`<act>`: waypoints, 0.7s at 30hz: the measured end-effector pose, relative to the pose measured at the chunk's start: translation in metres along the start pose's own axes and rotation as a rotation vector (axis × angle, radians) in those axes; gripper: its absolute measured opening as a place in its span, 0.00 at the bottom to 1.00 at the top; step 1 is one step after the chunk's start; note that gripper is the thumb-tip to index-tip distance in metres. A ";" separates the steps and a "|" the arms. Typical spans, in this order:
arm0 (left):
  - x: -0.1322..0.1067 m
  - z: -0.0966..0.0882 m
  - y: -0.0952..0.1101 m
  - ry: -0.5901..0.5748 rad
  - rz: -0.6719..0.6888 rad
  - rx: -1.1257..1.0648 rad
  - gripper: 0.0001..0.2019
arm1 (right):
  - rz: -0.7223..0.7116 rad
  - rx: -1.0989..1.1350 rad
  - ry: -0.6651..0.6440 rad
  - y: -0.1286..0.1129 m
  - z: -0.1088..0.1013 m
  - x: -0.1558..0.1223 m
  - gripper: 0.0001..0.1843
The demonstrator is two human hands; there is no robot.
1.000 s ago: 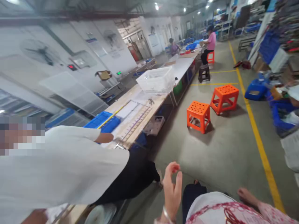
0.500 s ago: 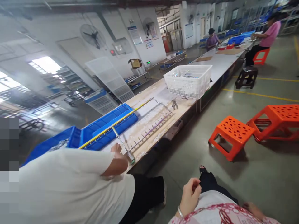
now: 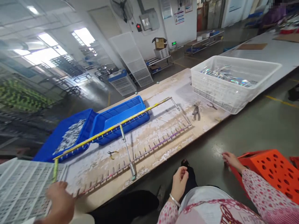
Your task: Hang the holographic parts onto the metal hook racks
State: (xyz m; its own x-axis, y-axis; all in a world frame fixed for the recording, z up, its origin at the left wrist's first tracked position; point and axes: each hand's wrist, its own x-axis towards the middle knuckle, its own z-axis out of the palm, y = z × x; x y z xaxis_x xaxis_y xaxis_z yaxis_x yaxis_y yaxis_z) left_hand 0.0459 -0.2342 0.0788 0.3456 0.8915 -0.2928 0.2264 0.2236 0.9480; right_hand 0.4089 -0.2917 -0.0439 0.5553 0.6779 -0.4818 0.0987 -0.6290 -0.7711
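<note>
My left hand (image 3: 179, 183), with a bangle at the wrist, hangs before my body with its fingers curled in; nothing shows in it. My right hand (image 3: 232, 161) reaches out to the right, fingers loosely extended, beside an orange plastic stool (image 3: 272, 168). Whether it touches the stool I cannot tell. In front of me a metal rack frame (image 3: 127, 152) with rows of small pegs and a yellow upper bar rests on the worktable (image 3: 163, 154). At the lower left, a co-worker's hand (image 3: 59, 202) is close to the frame's near end, blurred.
Two blue trays stand behind the frame; the left tray (image 3: 92, 116) holds small silvery pieces. Yellow-handled pliers (image 3: 112, 154) and other pliers (image 3: 196, 112) lie on the table. A white basket (image 3: 215, 93) holds shiny strips. A white crate (image 3: 21, 183) is at left.
My view has moved closer to the table and swung left. My right hand has come out beside the orange stool. The co-worker has shifted left, uncovering more of the frame.
</note>
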 end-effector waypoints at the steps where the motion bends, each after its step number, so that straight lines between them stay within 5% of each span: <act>1: 0.022 -0.018 -0.003 0.075 0.002 -0.028 0.20 | 0.026 0.081 -0.020 -0.011 0.006 0.008 0.14; 5: 0.112 -0.134 0.002 0.528 0.000 -0.017 0.21 | 0.120 0.240 -0.048 -0.051 0.026 0.032 0.16; 8: 0.169 -0.240 0.016 0.897 -0.186 0.144 0.19 | 0.129 0.236 -0.023 -0.095 0.040 0.055 0.16; 12: 0.221 -0.345 0.032 1.088 -0.354 0.261 0.26 | 0.004 0.198 -0.010 -0.181 0.066 0.097 0.21; 16: 0.253 -0.394 0.036 1.053 -0.502 0.300 0.24 | -0.280 0.033 -0.106 -0.283 0.110 0.142 0.21; 21: 0.271 -0.410 0.029 0.965 -0.571 0.294 0.19 | -0.831 -0.341 -0.154 -0.414 0.186 0.191 0.18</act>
State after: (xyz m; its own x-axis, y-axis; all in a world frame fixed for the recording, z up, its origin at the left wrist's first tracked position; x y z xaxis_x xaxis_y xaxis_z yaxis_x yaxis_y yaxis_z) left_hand -0.2275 0.1758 0.0784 -0.6852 0.6484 -0.3319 0.3723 0.7034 0.6055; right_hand 0.3207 0.1688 0.1061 0.0825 0.9911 0.1049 0.6705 0.0227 -0.7415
